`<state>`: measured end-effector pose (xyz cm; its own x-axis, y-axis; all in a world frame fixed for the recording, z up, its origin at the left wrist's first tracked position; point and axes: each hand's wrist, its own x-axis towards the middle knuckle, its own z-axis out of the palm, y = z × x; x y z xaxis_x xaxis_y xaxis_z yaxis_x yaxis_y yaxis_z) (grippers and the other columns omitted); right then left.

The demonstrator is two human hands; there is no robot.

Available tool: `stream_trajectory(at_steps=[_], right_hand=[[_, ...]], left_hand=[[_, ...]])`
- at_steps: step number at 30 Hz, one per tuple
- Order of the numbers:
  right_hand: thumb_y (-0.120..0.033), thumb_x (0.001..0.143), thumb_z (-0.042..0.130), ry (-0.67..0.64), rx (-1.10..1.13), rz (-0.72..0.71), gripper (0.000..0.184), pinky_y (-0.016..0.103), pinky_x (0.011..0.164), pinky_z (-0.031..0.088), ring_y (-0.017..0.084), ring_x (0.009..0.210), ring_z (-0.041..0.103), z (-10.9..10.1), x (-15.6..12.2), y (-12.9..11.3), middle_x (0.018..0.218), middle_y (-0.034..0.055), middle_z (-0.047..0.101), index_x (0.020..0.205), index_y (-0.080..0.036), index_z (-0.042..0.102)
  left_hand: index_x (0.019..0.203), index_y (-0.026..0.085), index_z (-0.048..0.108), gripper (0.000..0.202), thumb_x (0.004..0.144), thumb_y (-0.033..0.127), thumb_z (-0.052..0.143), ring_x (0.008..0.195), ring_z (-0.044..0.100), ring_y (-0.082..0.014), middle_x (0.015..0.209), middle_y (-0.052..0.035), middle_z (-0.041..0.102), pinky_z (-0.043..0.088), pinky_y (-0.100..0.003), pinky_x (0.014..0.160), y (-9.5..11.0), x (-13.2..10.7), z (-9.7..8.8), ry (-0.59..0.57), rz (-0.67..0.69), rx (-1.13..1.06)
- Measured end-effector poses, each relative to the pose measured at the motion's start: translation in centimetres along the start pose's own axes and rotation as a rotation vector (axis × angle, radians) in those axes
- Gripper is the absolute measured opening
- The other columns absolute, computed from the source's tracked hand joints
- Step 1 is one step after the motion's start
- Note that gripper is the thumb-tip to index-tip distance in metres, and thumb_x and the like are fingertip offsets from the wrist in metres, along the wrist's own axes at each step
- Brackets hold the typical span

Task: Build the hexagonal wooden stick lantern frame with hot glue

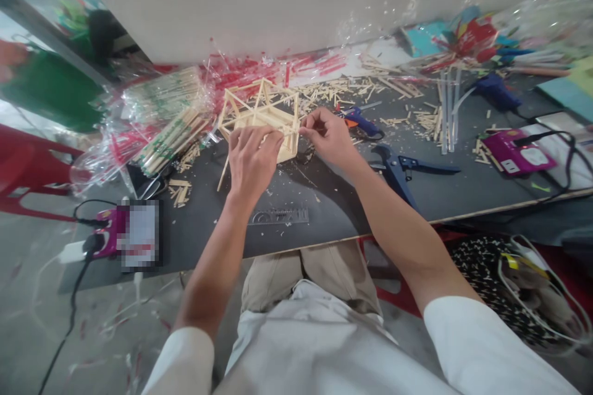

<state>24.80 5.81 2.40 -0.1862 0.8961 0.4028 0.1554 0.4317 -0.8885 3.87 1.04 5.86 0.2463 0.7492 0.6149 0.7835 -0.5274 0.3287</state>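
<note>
A six-sided model frame of thin wooden sticks [262, 112] rests on the dark tabletop in front of me. My left hand [254, 157] is closed over its near side, fingers bent and thumb toward the right. At the frame's right corner my right hand [330, 137] is closed in a pinch, thumb and forefinger together beside an upright stick. Whatever lies between those fingertips is too small to make out. A loose-looking stick [223, 171] slants down at the frame's left. Below the left hand lies a clear plastic ruler [280, 216].
Blue cutters [398, 173] and a blue-handled tool [364, 121] lie right. Beyond are clear glue sticks [448, 112], a blue glue gun [499, 91] and a purple power box [519, 151]. Bundled sticks [171, 139], plastic wrap and scattered cut pieces surround the left and back.
</note>
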Motion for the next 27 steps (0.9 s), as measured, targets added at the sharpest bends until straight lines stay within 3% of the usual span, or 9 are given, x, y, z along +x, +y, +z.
stream_trajectory(at_steps=[6,16,27], right_hand=[[-0.088,0.076,0.068,0.032,-0.025,0.024,0.066,0.030,0.062,0.044,0.014,0.067,0.053,0.0,0.2,0.5,0.081,0.0006,0.061,0.084,-0.024,0.055],[-0.081,0.075,0.075,0.048,0.010,-0.033,0.060,0.029,0.056,0.041,0.012,0.058,0.050,-0.1,0.1,1.2,0.070,-0.0030,0.057,0.085,-0.023,0.064],[-0.080,0.081,0.073,0.017,0.003,-0.016,0.057,0.029,0.054,0.039,0.012,0.054,0.050,0.0,0.0,0.9,0.064,-0.0041,0.055,0.085,-0.024,0.062]], left_hand=[[0.103,0.025,0.072,0.017,0.107,0.027,0.056,0.101,0.069,-0.0221,0.099,-0.0026,0.079,0.044,-0.040,0.096,0.0,-0.1,0.9,0.061,0.150,0.141],[0.103,0.023,0.072,0.014,0.106,0.025,0.058,0.099,0.069,-0.0220,0.095,-0.0045,0.078,0.045,-0.038,0.094,-0.1,0.1,1.3,0.072,0.170,0.058],[0.101,0.023,0.072,0.013,0.105,0.023,0.060,0.097,0.068,-0.0216,0.095,-0.0024,0.078,0.046,-0.039,0.092,-0.3,0.3,1.7,0.075,0.171,0.072]])
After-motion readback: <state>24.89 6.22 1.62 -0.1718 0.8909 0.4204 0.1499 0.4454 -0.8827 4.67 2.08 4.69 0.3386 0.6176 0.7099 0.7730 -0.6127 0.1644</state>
